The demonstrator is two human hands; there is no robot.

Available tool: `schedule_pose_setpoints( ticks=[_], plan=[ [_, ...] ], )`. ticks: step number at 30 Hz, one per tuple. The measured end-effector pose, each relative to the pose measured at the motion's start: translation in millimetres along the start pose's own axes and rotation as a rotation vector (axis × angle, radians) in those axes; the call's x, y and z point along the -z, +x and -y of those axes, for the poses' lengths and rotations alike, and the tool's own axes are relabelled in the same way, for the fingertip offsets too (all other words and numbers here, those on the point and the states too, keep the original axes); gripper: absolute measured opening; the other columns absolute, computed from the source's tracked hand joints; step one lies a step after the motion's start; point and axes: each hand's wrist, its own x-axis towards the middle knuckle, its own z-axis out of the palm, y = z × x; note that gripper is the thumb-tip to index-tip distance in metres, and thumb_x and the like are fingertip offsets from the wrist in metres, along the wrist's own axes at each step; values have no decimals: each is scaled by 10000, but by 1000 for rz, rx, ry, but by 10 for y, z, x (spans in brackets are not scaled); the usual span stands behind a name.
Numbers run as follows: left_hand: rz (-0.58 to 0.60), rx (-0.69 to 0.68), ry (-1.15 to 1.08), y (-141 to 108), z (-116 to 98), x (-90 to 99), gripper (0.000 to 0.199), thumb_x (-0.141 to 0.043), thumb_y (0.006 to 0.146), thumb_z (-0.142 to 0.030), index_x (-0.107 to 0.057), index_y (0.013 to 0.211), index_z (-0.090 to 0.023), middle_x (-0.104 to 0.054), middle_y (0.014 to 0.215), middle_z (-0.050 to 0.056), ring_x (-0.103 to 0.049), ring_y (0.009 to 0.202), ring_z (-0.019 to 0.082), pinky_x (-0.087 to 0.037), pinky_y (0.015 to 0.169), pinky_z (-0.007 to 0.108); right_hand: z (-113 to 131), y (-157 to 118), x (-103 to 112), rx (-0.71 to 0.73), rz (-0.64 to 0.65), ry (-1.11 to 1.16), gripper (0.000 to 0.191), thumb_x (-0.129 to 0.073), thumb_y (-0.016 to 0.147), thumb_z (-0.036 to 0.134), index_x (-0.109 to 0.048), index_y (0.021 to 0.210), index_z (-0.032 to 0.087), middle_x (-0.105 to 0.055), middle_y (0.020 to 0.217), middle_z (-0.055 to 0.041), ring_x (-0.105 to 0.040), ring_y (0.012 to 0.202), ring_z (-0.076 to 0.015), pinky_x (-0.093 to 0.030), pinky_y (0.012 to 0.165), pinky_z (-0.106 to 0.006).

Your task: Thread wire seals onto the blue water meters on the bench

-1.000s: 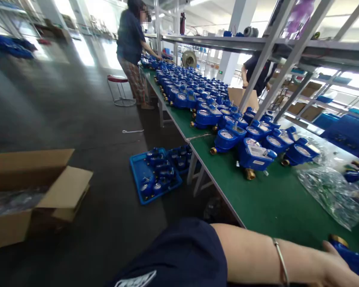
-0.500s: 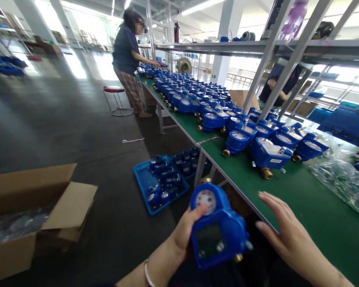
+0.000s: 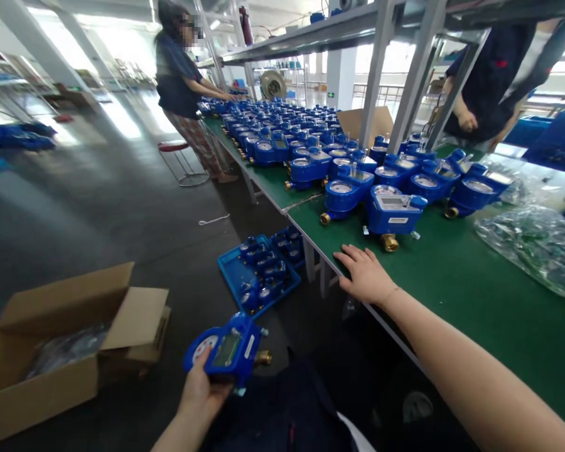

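Note:
A blue water meter [image 3: 238, 348] with a round dial, a small display and a brass fitting is gripped in my left hand [image 3: 200, 386], thumb over the dial. It hangs above the floor, left of my lap. My right hand [image 3: 365, 273] lies with fingers spread on the front edge of the green table [image 3: 452, 314]. Just beyond those fingers stands another blue meter [image 3: 393, 213] with a white label and its brass end toward me. Many more blue meters [image 3: 263, 147] fill the table in rows behind it.
Blue trays [image 3: 238, 285] of meters sit on the floor under the table's end. An opened cardboard box [image 3: 75, 370] with clear plastic inside is at left. Clear plastic bags [image 3: 537, 245] lie at right. Co-workers stand at the far left end and across the table. A stool [image 3: 183, 163] stands farther off.
My left hand has carried the meter down and left, turning it. My right hand has moved forward and left onto the table edge. The co-worker across the table shows more fully.

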Motion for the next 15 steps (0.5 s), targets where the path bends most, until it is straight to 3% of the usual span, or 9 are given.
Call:
schedule_pose_setpoints(
  ticks=[6,9,12,15],
  plan=[
    [-83,0,-106,-139,159,-149,497,-632,736,-368,-504,1200,-248,-640,911,41,-629,660,231,-527,650,476,7,-60,60,43,-5,31,483,-486,805,300,-458,1267,161,-386,1381,-120,-296,1300,-254,-190,1068,-462],
    [-103,4,-177,-71,141,-170,486,-641,732,-374,-514,1186,-254,-644,908,41,-638,690,243,-526,664,486,41,-121,33,54,-15,17,448,-456,818,266,-465,1248,141,-396,1372,-129,-300,1303,-255,-196,1069,-478],
    [-134,4,-236,215,53,-114,433,-643,740,-358,-542,1144,-241,-649,880,42,-642,678,227,-536,644,449,1,-168,-90,90,-52,-29,437,-423,839,302,-454,1250,156,-398,1374,-111,-321,1297,-256,-241,1060,-492],
    [-206,-6,-272,743,-110,-63,431,-667,726,-325,-543,1129,-233,-649,901,44,-643,671,220,-540,608,419,-93,-214,-299,164,-125,-85,510,-452,828,393,-386,1308,232,-400,1377,-76,-368,1272,-267,-329,1019,-511]
  ],
)
